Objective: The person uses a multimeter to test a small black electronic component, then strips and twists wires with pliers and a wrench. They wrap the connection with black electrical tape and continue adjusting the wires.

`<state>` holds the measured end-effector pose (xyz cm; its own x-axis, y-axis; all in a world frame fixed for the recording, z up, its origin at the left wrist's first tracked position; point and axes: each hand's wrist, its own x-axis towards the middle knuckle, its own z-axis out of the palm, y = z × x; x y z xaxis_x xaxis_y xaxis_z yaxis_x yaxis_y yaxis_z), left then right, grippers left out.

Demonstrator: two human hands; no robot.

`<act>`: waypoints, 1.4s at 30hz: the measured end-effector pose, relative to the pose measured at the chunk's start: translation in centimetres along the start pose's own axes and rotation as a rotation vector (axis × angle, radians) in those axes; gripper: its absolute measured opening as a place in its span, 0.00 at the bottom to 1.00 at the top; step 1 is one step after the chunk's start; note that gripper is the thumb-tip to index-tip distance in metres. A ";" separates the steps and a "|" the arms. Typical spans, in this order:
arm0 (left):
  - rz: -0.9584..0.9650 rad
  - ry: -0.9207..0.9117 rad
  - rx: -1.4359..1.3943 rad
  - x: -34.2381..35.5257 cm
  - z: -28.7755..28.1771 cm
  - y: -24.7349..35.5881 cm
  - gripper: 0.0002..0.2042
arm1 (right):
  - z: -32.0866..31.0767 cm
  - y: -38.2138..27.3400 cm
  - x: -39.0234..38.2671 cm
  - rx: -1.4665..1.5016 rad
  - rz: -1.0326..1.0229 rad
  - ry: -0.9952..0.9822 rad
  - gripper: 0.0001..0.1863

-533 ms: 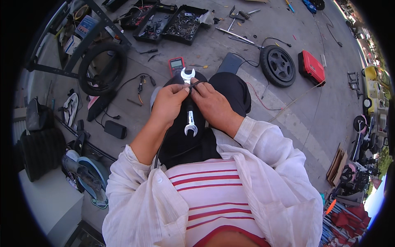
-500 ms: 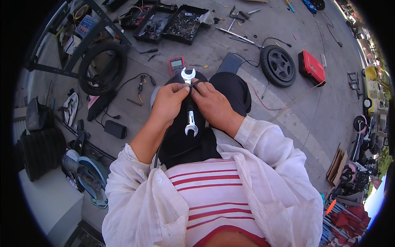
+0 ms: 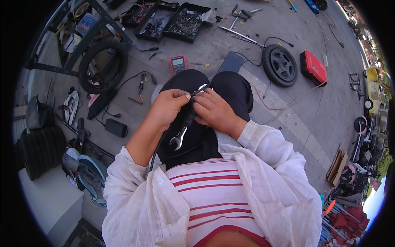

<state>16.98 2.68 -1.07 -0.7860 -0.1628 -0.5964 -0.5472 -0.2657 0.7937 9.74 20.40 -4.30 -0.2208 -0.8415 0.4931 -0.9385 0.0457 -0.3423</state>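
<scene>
Over my black-clad knees, my right hand (image 3: 218, 110) is closed around the middle of a silver double open-ended wrench (image 3: 177, 141), which is tilted. The wrench's lower jaw shows below my fingers; its upper jaw is mostly hidden by the hand. Something black covers the wrench's mid-section, and it looks like wound cord. My left hand (image 3: 168, 108) pinches a thin black cord (image 3: 155, 153) between thumb and forefinger. A short stretch of that cord runs across to my right fingers, and the rest trails down beside my left wrist.
A red multimeter (image 3: 178, 63) lies beyond my knees. Farther off are open black trays (image 3: 190, 24) of small parts. To the right are a black wheel (image 3: 279, 66) and a red case (image 3: 314, 68). A tire (image 3: 103, 68) leans against a metal frame at left.
The wrench has turned from upright to tilted, its lower jaw swinging left and its upper jaw going behind my right fingers. Cord now stretches between my two hands.
</scene>
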 end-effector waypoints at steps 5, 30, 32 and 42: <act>-0.008 -0.006 -0.030 -0.1 -0.1 -0.3 0.08 | 0.0 0.2 -1.1 -0.025 0.000 0.022 0.16; 0.459 -0.016 0.460 -0.7 0.5 -3.2 0.07 | -2.2 2.2 2.9 0.544 0.446 -0.180 0.10; 0.421 -0.027 0.443 -0.6 0.0 -2.9 0.07 | -2.0 2.4 3.5 0.548 0.463 -0.202 0.11; 0.833 0.210 0.907 -1.8 0.4 -2.5 0.07 | -0.1 4.4 5.0 0.665 0.568 -0.517 0.11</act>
<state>19.70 4.05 -1.93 -0.9730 -0.1368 0.1856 0.0284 0.7277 0.6853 4.50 16.47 -3.28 -0.2982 -0.9254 -0.2340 -0.3572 0.3355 -0.8717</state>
